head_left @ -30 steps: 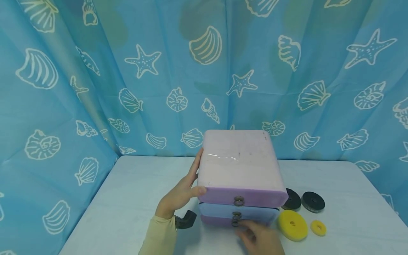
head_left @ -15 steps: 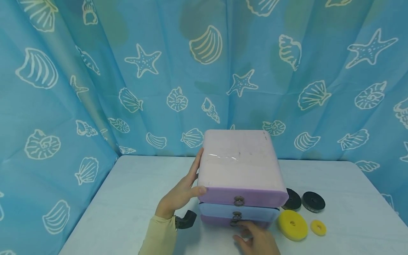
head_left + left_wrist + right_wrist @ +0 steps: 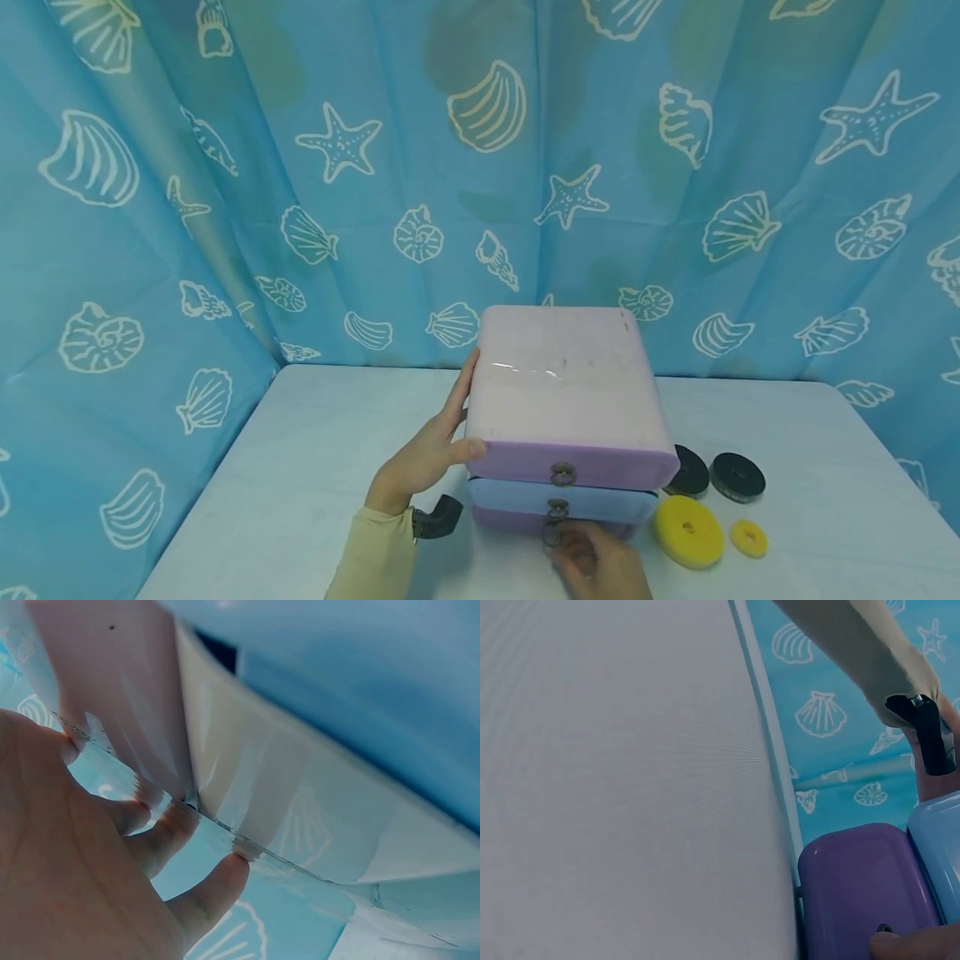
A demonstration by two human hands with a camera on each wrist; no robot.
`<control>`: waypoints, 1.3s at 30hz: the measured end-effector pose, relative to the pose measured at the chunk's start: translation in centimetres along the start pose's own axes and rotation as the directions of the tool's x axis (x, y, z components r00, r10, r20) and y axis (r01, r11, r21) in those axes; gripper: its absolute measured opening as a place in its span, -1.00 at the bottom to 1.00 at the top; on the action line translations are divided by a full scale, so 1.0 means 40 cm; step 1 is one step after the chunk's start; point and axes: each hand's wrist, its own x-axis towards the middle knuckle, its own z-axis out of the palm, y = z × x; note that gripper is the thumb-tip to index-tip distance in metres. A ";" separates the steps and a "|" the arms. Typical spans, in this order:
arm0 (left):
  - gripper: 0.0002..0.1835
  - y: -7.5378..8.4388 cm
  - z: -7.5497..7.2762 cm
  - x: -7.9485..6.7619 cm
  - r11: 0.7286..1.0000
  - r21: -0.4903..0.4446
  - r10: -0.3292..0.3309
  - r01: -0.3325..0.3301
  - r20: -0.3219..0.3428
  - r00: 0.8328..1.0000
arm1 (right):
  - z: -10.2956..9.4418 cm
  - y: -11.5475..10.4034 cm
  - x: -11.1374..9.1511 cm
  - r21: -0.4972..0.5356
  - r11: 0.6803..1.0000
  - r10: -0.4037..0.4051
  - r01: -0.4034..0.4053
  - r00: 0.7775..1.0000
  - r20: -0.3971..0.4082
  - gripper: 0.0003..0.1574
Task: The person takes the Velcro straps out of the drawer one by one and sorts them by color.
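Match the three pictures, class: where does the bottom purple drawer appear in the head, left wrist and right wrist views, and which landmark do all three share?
Head: the bottom purple drawer is low, just right of centre, beneath the blue drawer; the right hand is at its ring pull.
Left wrist: it cannot be made out.
Right wrist: bottom right, left of the blue drawer.
Shared landmark: the shell-print curtain.

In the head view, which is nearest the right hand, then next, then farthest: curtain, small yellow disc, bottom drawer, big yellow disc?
1. Bottom drawer, right at the hand.
2. Big yellow disc, on its right.
3. Small yellow disc, further right.
4. Curtain, far back.
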 end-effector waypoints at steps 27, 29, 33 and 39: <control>0.11 -0.001 -0.003 0.000 1.000 0.008 0.004 -0.004 -0.002 1.000 | 0.014 0.007 0.004 0.349 0.911 0.231 -0.219 0.973 0.007 -0.51; 0.11 0.001 -0.003 0.000 1.000 0.008 0.002 -0.002 -0.003 1.000 | 0.011 0.006 0.005 0.345 0.912 0.234 -0.223 0.972 0.008 -0.52; 0.10 0.003 -0.003 0.000 1.000 0.006 -0.001 0.001 -0.009 1.000 | 0.006 0.004 0.004 0.326 0.915 0.242 -0.237 0.970 0.025 -0.54; 0.12 -0.001 0.001 0.000 1.000 0.004 -0.003 0.003 -0.006 1.000 | 0.002 0.001 -0.002 0.269 0.927 0.259 -0.260 0.965 0.040 -0.59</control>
